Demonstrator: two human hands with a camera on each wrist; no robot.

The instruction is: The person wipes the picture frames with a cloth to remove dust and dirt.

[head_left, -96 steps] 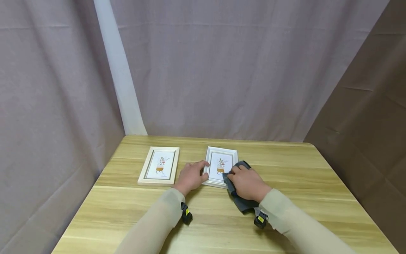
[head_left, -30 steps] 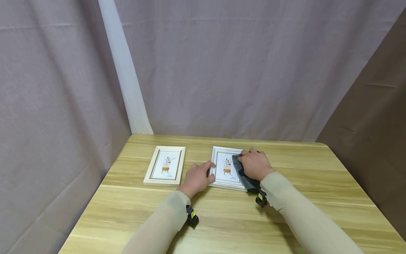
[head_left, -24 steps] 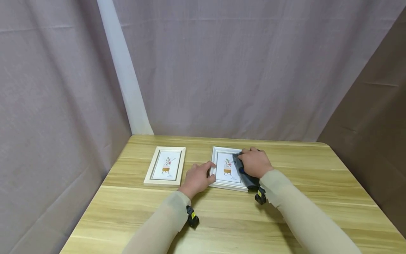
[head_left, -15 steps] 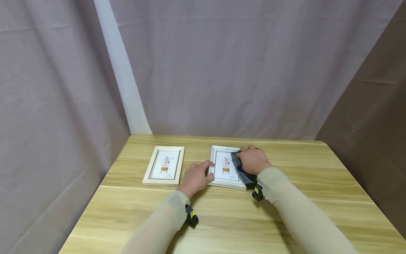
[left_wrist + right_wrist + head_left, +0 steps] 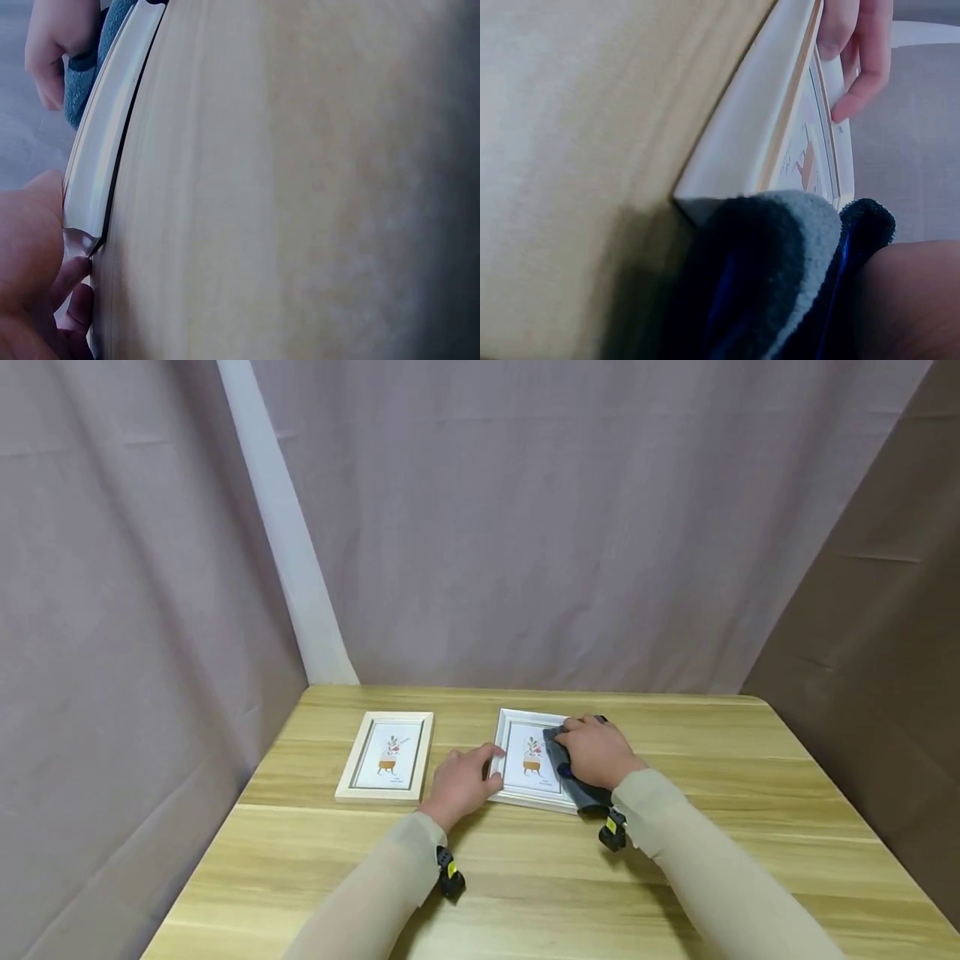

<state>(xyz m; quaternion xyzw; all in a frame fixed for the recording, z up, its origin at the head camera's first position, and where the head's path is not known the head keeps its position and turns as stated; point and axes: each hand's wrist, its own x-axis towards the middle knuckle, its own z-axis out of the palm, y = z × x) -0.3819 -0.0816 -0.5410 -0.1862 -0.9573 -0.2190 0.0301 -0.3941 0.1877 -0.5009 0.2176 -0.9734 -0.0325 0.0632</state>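
A silver-white picture frame (image 5: 530,764) with a potted-plant print lies flat on the table. My left hand (image 5: 460,782) holds its left rim between thumb and fingers; the left wrist view shows that hand (image 5: 30,262) at a corner of the pale rim (image 5: 101,150). Over the frame's right side, my right hand (image 5: 597,753) grips a dark grey cloth (image 5: 581,793) against it. Up close in the right wrist view, the folded cloth (image 5: 795,217) looks fuzzy and covers part of the frame (image 5: 739,127). The fingertips inside the cloth are hidden.
To the left lies a cream picture frame (image 5: 342,772) with a similar print, apart from my left hand. The wooden table (image 5: 525,893) reaches back to a grey-mauve curtain (image 5: 510,543); a brown curtain (image 5: 862,635) hangs at the right.
Since the oldest frame, my right hand with the cloth has moved from the lower right of the glass to the right rim. My left hand keeps its hold. The last second shows little movement.
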